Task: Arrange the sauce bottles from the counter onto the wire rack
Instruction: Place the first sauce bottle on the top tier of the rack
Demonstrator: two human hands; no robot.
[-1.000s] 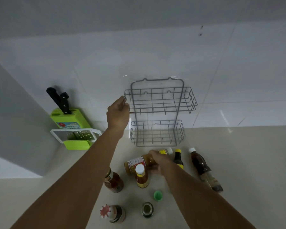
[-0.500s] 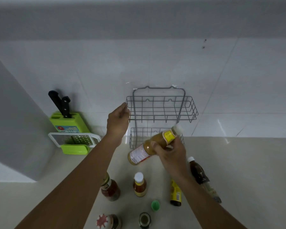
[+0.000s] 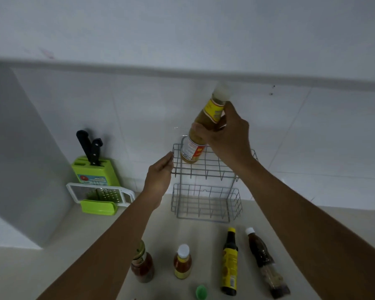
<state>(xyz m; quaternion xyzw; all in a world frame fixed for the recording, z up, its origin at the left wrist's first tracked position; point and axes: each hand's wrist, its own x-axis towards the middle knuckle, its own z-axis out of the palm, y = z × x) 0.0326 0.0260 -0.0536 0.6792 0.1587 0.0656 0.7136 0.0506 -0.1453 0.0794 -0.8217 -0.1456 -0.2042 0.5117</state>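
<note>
A: Now, what has changed since a second ago?

B: Your right hand [image 3: 227, 135], which then reached for the orange sauce bottle [image 3: 204, 128] lying on the table [image 3: 344, 230], has closed around its upper body and lifted it, nearly upright and tilted slightly, with its base at the left of the wire rack [image 3: 206, 182], upper basket. Whether the base rests on the wire yet cannot be told.

A: And your left hand [image 3: 158, 180]?

B: As before, its fingers pinch the rack's upper left corner, steadying the frame.

A: What does that mean for the task?

B: The first bottle is, by judgement, about to be seated; both baskets are otherwise empty. Four remain on the table: the red-sauce jar [image 3: 142, 265], the small white-capped bottle [image 3: 182, 263], the yellow-labelled dark bottle [image 3: 230, 263] and the brown bottle [image 3: 266, 263], the last two lying down
</note>
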